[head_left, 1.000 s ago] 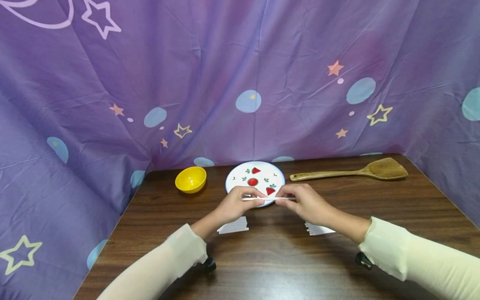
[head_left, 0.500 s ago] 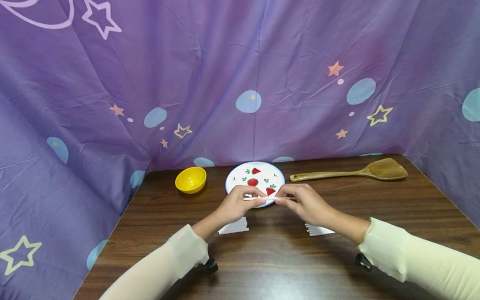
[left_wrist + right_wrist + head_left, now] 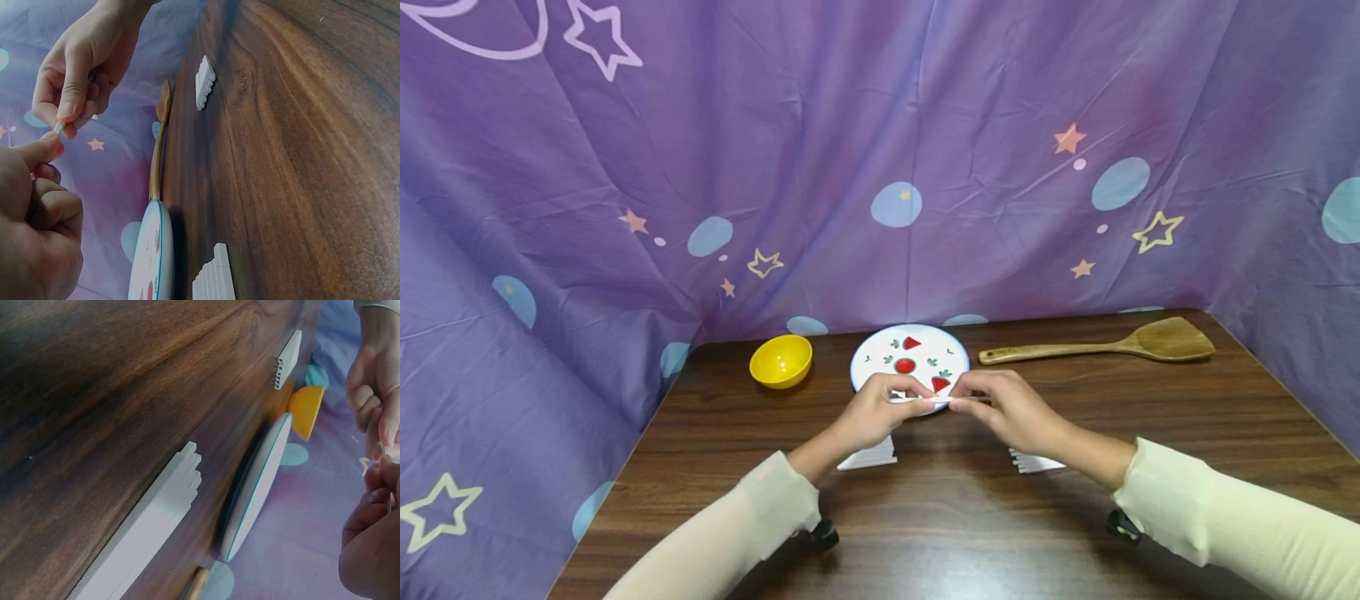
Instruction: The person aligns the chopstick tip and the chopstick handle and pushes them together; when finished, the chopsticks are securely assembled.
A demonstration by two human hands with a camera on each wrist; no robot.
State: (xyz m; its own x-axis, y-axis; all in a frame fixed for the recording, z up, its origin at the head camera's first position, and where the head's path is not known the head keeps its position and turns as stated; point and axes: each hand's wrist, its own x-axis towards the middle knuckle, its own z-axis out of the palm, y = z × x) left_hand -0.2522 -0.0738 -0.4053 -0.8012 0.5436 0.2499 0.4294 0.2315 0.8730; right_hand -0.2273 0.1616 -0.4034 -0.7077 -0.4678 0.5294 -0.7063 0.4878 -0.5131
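Note:
Both hands meet in the middle of the head view, in front of the plate, on one thin white stick (image 3: 942,400). My left hand (image 3: 871,411) pinches it between thumb and fingers near one end. From the other side, my right hand (image 3: 1017,411) pinches it the same way, leaving a short length bare between the fingertips. In the left wrist view a pale bit of the stick (image 3: 59,127) shows between the two hands. The fingers hide most of the rest. The plate (image 3: 880,350), white with a blue rim and red fruit pictures, lies just behind.
White sticks (image 3: 871,454) lie side by side under the left forearm, and a second row of white sticks (image 3: 1036,461) lies by the right wrist. A yellow bowl (image 3: 782,362) stands back left, a wooden spatula (image 3: 1168,340) back right. A purple curtain (image 3: 820,167) hangs behind the wooden table (image 3: 947,525).
The left fingertips have edged slightly toward the right ones, narrowing the bare length of stick between them. Everything on the table stays in place.

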